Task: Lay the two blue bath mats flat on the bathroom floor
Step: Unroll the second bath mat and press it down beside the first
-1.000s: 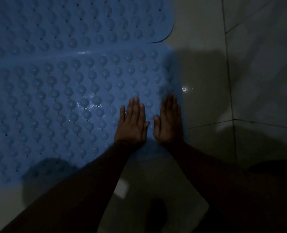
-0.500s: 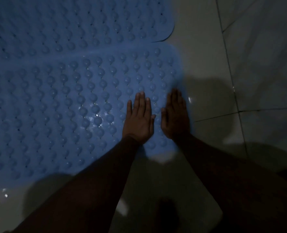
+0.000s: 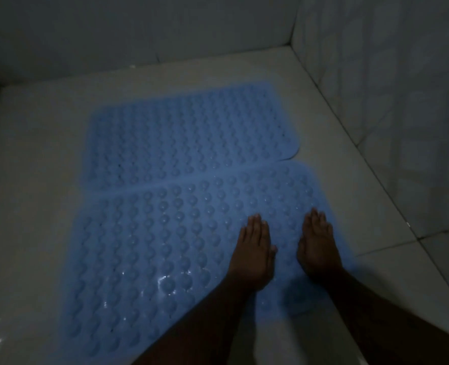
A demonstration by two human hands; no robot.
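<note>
At the far left, the pale tiled floor [image 3: 31, 180] shows bright wet glints near its lower corner. To the right of that bare strip lie two blue bath mats, both studded with round bumps and both flat on the floor. The far mat [image 3: 186, 133] sits closer to the back wall [image 3: 139, 35]; the near mat [image 3: 152, 246] lies in front of it, closer to the viewer. Their long edges meet along a slanted seam, and the near mat appears to overlap the far one slightly there, though the dim light makes this uncertain. A patch of wet highlights shows on the near mat's lower middle. Further right, the left hand [image 3: 253, 251] rests palm down on the near mat, fingers straight and together, gripping nothing. Just beside it, with a gap of mat between the two, the right hand [image 3: 319, 246] lies likewise flat and extended near the mat's right edge, also holding nothing. Both forearms run down toward the lower right. Beyond the mats' right ends, a strip of bare floor separates them from the tiled side wall [image 3: 402, 101], which meets the back wall in the corner.
</note>
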